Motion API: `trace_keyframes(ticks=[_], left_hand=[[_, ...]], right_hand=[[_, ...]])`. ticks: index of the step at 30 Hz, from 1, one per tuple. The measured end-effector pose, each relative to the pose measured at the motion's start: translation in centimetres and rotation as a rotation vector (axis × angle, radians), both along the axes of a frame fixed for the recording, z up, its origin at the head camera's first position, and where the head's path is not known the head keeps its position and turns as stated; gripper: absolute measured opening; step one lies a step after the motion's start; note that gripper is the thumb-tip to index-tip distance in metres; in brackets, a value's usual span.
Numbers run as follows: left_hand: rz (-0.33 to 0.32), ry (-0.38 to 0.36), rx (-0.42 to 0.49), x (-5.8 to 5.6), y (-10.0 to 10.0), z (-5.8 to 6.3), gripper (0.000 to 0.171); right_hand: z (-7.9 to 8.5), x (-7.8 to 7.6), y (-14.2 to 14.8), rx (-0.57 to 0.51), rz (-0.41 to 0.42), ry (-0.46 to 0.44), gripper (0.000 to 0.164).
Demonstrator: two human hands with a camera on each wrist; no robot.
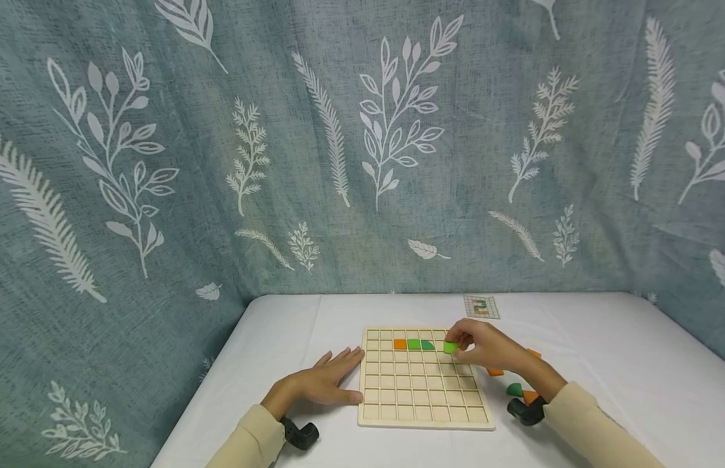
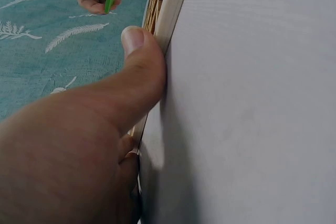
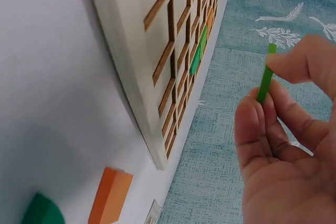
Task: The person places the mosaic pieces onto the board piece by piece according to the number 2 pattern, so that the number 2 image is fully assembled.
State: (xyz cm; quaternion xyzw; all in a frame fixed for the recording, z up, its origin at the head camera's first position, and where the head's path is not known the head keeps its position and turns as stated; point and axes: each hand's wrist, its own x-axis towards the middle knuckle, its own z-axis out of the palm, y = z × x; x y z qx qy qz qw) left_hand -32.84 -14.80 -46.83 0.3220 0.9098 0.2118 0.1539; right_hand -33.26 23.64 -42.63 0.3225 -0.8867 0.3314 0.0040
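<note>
My right hand (image 1: 484, 346) pinches a light green square tile (image 1: 450, 347) between thumb and fingertips, over the upper right part of a wooden grid board (image 1: 427, 427). In the right wrist view the green tile (image 3: 266, 74) shows edge-on, raised off the board. My left hand (image 1: 326, 381) lies with fingers spread at the board's left edge, its thumb (image 2: 137, 51) against the frame. In one row near the board's far side sit an orange tile (image 1: 400, 344), a green square tile (image 1: 414, 344) and a dark green rounded tile (image 1: 427, 345).
Right of the board, partly behind my right arm, lie loose pieces: a dark green rounded piece (image 1: 514, 389) and several orange ones, including an orange tile (image 3: 110, 195). A pattern card (image 1: 481, 307) with a coloured grid design lies beyond the board. A leaf-print curtain (image 1: 339, 162) hangs behind the white-covered table (image 1: 304, 325).
</note>
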Motion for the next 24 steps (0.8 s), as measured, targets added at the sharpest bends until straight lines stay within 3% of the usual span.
trace_keyframes(ticks=[11,19,24], left_hand=[[-0.003,0.004,-0.002,0.0,0.0,-0.1,0.096],[0.005,-0.003,0.001,0.1,0.0,-0.1,0.096],[-0.004,-0.004,0.0,0.1,-0.1,0.0,0.096]], right_hand=[[-0.6,-0.4,-1.0,-0.046,0.051,0.002,0.022],[-0.6,-0.6,-2.3,-0.072,0.021,0.017,0.021],[-0.8,-0.8,-2.8,-0.098,0.048,-0.009,0.024]])
